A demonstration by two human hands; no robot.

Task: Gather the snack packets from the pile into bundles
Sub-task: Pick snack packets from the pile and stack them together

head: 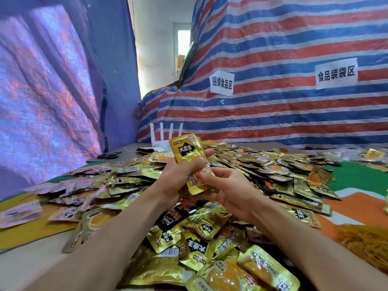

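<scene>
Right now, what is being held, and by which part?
A small bundle of gold snack packets: the left hand grips it around the middle, upright, and the right hand pinches its lower end.

The middle of the held packets (185,152) was covered by the left hand (178,179) and partly by the right hand (228,192), so their number could not be counted. Both forearms were cut by the lower edge. At far left the pink packets (19,213) were blurred. The foot of the white pronged object (165,133) was hidden behind the pile (273,164). The yellow strands (365,242) at lower right ran off the frame.
</scene>
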